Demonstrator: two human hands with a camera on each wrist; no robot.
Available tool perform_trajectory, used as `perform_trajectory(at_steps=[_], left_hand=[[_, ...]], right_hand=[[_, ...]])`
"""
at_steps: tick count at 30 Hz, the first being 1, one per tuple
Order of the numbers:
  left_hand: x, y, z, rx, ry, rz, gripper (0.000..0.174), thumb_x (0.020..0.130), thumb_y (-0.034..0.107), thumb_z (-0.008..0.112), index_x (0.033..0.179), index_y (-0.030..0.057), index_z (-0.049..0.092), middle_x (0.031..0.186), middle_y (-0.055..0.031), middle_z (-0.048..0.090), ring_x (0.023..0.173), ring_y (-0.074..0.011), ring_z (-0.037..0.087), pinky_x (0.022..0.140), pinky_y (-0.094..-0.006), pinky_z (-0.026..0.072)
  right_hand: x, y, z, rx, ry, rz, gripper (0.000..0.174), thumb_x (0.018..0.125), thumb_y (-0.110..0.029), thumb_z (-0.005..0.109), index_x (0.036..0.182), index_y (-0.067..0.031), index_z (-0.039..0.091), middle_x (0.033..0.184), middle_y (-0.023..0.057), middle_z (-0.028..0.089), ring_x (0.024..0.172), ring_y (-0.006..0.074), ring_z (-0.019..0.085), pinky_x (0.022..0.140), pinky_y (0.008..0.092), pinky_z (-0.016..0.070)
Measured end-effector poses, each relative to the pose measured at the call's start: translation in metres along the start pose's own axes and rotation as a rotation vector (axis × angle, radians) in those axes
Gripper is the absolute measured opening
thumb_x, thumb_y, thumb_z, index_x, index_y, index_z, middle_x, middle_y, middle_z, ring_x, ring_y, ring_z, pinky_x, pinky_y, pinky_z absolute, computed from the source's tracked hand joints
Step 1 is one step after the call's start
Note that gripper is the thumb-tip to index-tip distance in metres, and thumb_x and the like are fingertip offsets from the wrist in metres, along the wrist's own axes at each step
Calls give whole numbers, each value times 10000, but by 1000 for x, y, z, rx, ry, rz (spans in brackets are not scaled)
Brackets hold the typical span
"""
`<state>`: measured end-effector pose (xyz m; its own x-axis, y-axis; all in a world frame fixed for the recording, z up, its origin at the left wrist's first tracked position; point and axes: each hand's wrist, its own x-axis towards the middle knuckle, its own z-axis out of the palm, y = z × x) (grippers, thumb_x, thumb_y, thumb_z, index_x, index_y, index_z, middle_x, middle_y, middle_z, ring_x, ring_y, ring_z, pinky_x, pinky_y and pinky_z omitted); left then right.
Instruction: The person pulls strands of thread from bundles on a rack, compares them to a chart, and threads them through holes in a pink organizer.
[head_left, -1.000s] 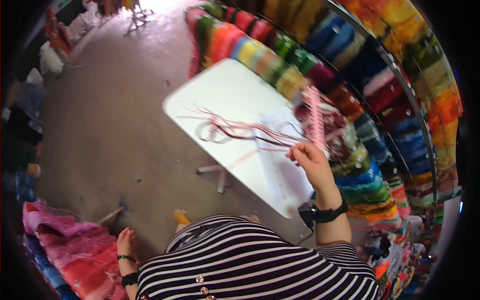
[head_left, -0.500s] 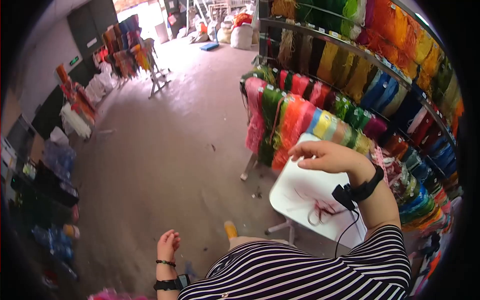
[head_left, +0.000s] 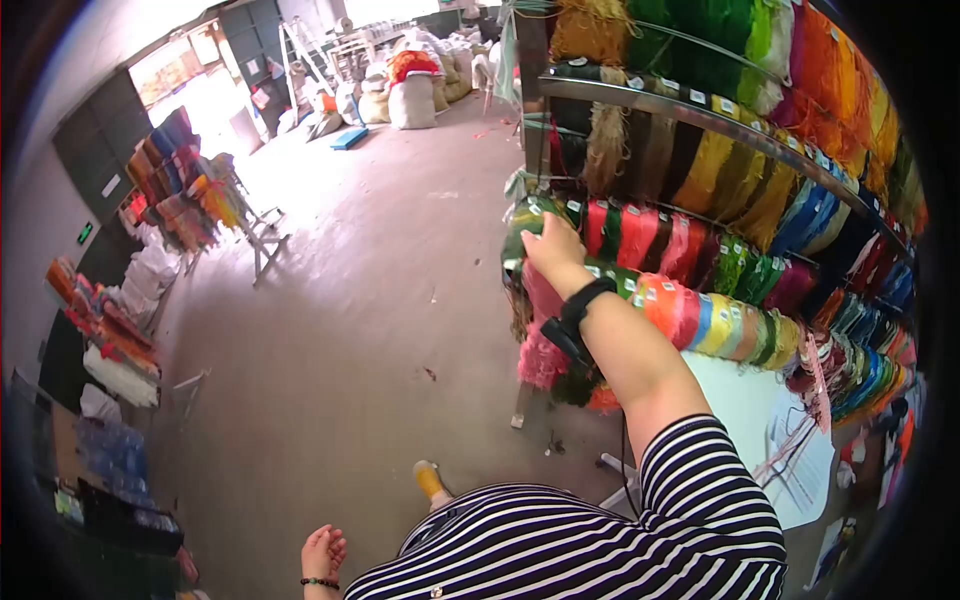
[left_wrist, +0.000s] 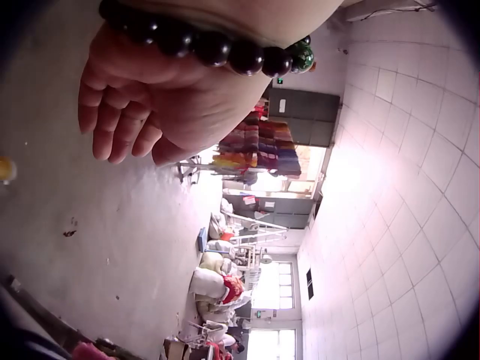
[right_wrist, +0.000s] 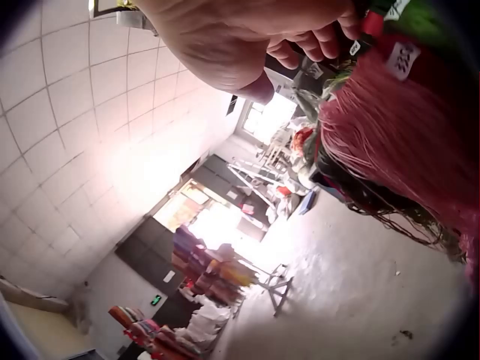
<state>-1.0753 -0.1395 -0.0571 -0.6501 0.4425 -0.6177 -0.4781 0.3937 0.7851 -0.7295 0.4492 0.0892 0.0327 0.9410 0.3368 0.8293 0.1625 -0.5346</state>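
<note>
My right hand reaches out to the near end of a rack of coloured yarn skeins, over a dark green skein. In the right wrist view its fingers are loosely bent above a pink skein with a white number tag, and nothing shows between them. The left hand hangs low beside the body, fingers loosely curled and holding nothing. A dark bead bracelet circles that wrist. Reddish threads lie over a paper sheet on the white table.
Higher skeins hang from a metal rail on the right. A pink spiral-like strip stands at the table's far side. Across the floor are another yarn rack, stuffed sacks and a blue flat object.
My right hand has left the threads on the table and moved forward to the rack's end. The head view has swung up and left. The left hand still hangs down.
</note>
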Motion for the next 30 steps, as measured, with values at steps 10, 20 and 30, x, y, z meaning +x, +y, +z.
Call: perform_trajectory(at_steps=[10,20,30], left_hand=[[325,252,195,333,-395,439,270,878,162,658,1100,9,645,892,-49,677,751,-107,610,649,-241,492],[359,401,564,540,-1038,593,310,919,207,624,1151,3,631,1025,-42,670,887,-112,613,782,-256,492],[316,432,837,459,-1507,572,231,963,153,555,1108,-4,645,979,-45,679,840,-101,611,758,-238,497]], right_hand=[[6,-14,36,-204,39,85,559,869,-508,561,1217,-70,549,911,232,675,844,419,648,731,512,502],[28,-58,37,-136,44,156,551,781,-356,685,1189,-4,572,859,219,657,767,396,640,691,455,504],[42,-48,23,-320,-115,309,640,780,-465,663,1201,11,583,828,154,653,779,339,621,741,430,458]])
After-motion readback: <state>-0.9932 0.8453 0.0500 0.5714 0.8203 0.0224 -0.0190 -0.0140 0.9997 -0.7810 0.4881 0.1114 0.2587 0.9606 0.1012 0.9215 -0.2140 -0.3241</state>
